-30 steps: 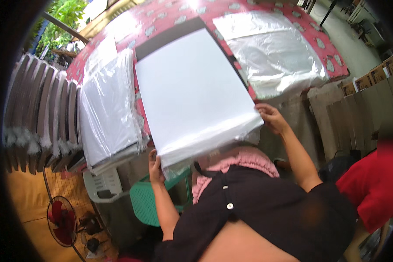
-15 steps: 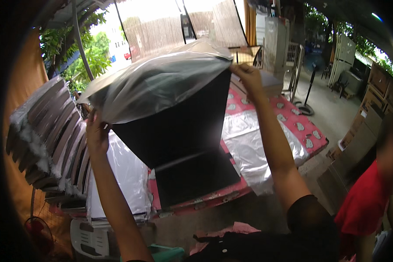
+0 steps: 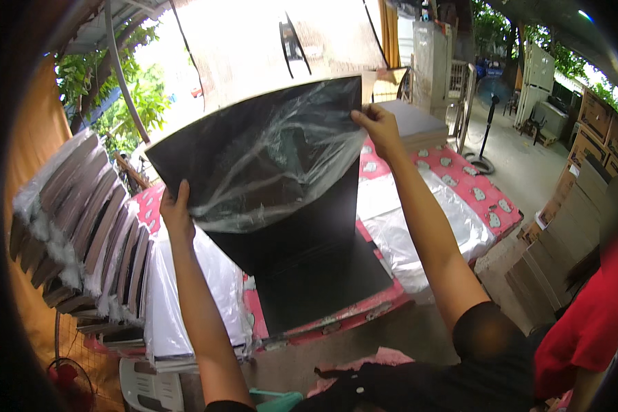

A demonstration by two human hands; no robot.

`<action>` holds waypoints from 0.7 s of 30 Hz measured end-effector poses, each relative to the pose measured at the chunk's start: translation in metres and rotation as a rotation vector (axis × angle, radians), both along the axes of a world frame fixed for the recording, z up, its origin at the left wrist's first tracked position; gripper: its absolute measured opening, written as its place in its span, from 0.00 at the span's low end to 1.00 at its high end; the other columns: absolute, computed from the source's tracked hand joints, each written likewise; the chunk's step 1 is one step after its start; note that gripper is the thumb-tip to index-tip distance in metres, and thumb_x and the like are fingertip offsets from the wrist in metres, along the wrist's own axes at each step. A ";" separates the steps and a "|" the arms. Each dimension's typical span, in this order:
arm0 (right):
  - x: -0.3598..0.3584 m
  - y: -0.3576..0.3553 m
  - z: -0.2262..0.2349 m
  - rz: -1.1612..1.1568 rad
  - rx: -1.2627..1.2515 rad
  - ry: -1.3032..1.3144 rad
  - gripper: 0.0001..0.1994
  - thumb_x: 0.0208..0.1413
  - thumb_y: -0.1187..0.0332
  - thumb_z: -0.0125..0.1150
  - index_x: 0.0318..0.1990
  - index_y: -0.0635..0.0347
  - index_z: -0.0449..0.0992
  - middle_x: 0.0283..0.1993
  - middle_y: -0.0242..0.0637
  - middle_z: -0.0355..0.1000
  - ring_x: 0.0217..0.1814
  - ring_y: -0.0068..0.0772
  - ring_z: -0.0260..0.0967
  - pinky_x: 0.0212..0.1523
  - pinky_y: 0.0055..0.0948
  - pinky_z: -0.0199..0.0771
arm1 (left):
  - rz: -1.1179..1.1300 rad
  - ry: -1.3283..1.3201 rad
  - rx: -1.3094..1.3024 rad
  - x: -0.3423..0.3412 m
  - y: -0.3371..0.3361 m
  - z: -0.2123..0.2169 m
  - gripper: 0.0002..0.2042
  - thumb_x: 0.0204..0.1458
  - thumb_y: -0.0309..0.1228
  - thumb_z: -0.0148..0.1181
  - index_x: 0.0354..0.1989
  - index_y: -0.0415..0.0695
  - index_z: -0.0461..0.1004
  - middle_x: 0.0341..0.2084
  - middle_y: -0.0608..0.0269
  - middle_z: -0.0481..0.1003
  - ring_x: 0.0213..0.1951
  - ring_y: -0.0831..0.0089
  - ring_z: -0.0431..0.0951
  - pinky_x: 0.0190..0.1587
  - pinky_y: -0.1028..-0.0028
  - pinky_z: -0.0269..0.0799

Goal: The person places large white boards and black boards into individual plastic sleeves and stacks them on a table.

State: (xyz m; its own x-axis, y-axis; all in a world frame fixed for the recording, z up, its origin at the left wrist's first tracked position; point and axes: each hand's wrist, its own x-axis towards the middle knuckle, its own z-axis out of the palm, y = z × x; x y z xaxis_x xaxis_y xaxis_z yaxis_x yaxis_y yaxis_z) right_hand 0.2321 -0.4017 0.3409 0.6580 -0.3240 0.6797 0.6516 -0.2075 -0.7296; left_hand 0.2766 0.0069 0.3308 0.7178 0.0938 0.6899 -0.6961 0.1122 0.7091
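Observation:
A large black folding board (image 3: 319,288) stands in front of me, its lower panel lying on the table and the rest raised toward me. Clear plastic film (image 3: 275,185), looking like a bag, is wrapped over the raised part, with its loose, wrinkled edge hanging across the middle. My left hand (image 3: 177,214) pinches the film at the board's left edge, thumb in front and fingers hidden behind. At the right edge, my right hand (image 3: 379,129) is closed on the film between thumb and fingers.
A pink patterned cloth (image 3: 501,206) covers the table. Plastic-wrapped white sheets (image 3: 185,288) lie left of the board, clear plastic bags (image 3: 432,240) right. Stacked grey boards (image 3: 89,226) lean far left. A person in red (image 3: 587,329) is close on my right. A fan (image 3: 491,130) stands beyond.
Both hands have drawn the film down toward me. The puffed-up plastic has flattened, and the board's black upper end now shows above it. My left hand has shifted right and slightly down.

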 end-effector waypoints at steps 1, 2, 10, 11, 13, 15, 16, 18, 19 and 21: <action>0.006 -0.001 -0.014 -0.050 -0.006 -0.004 0.18 0.44 0.63 0.61 0.38 0.70 0.72 0.32 0.39 0.71 0.36 0.24 0.66 0.39 0.23 0.63 | -0.042 0.049 -0.082 0.005 0.000 -0.012 0.17 0.48 0.30 0.56 0.45 0.36 0.65 0.38 0.61 0.70 0.40 0.75 0.69 0.44 0.78 0.63; 0.012 -0.001 -0.026 -0.106 0.041 -0.013 0.15 0.45 0.65 0.60 0.35 0.70 0.73 0.31 0.37 0.71 0.34 0.22 0.66 0.36 0.22 0.64 | -0.146 0.125 -0.159 0.008 0.000 -0.026 0.16 0.47 0.29 0.57 0.43 0.36 0.66 0.37 0.61 0.71 0.39 0.76 0.70 0.44 0.77 0.64; 0.001 0.005 -0.082 -0.139 0.030 0.105 0.16 0.42 0.65 0.62 0.37 0.65 0.70 0.28 0.33 0.69 0.28 0.22 0.66 0.25 0.20 0.66 | 0.060 0.404 0.058 -0.013 0.009 -0.087 0.20 0.44 0.27 0.60 0.45 0.32 0.63 0.33 0.54 0.72 0.35 0.72 0.72 0.40 0.77 0.67; 0.002 -0.001 -0.082 -0.177 0.074 0.219 0.18 0.42 0.63 0.63 0.38 0.64 0.69 0.29 0.32 0.68 0.28 0.23 0.65 0.26 0.20 0.65 | 0.010 0.453 -0.006 -0.015 0.004 -0.086 0.22 0.44 0.26 0.60 0.47 0.32 0.61 0.32 0.52 0.72 0.34 0.71 0.72 0.39 0.77 0.68; -0.006 0.014 -0.099 -0.101 0.025 0.457 0.18 0.43 0.62 0.62 0.39 0.64 0.68 0.29 0.31 0.66 0.27 0.23 0.63 0.24 0.20 0.64 | -0.073 0.467 -0.046 -0.018 0.025 -0.107 0.27 0.44 0.27 0.60 0.51 0.36 0.54 0.32 0.51 0.71 0.31 0.71 0.72 0.36 0.77 0.70; -0.021 -0.015 -0.141 0.025 -0.081 0.589 0.22 0.47 0.55 0.57 0.43 0.63 0.66 0.30 0.31 0.63 0.25 0.21 0.58 0.23 0.20 0.60 | 0.005 0.661 -0.004 -0.031 0.011 -0.145 0.29 0.45 0.30 0.59 0.54 0.41 0.51 0.38 0.50 0.67 0.42 0.69 0.67 0.46 0.71 0.63; -0.041 0.006 -0.154 0.044 -0.080 0.870 0.24 0.50 0.51 0.50 0.45 0.62 0.65 0.30 0.30 0.62 0.29 0.22 0.56 0.28 0.22 0.60 | -0.119 0.747 -0.075 -0.051 0.028 -0.164 0.31 0.46 0.31 0.58 0.56 0.44 0.48 0.47 0.50 0.61 0.50 0.68 0.60 0.52 0.70 0.56; -0.082 0.017 -0.178 0.376 -0.274 0.913 0.31 0.41 0.55 0.60 0.51 0.64 0.61 0.50 0.45 0.59 0.51 0.35 0.55 0.50 0.32 0.54 | -0.292 0.902 0.127 -0.074 0.072 -0.212 0.43 0.40 0.36 0.64 0.60 0.46 0.40 0.56 0.49 0.49 0.53 0.68 0.56 0.51 0.68 0.56; -0.112 -0.004 -0.201 0.295 -0.443 0.971 0.36 0.38 0.58 0.63 0.55 0.65 0.56 0.53 0.51 0.57 0.56 0.42 0.52 0.54 0.32 0.51 | -0.548 0.744 0.486 -0.101 0.023 -0.194 0.49 0.30 0.34 0.68 0.61 0.47 0.39 0.60 0.48 0.36 0.62 0.60 0.37 0.60 0.68 0.42; -0.122 0.010 -0.224 0.252 -0.514 1.085 0.35 0.35 0.64 0.64 0.53 0.66 0.58 0.52 0.55 0.58 0.57 0.45 0.54 0.54 0.32 0.53 | -0.094 0.656 1.232 -0.119 0.013 -0.206 0.54 0.17 0.31 0.72 0.59 0.46 0.43 0.59 0.46 0.42 0.61 0.56 0.43 0.59 0.65 0.45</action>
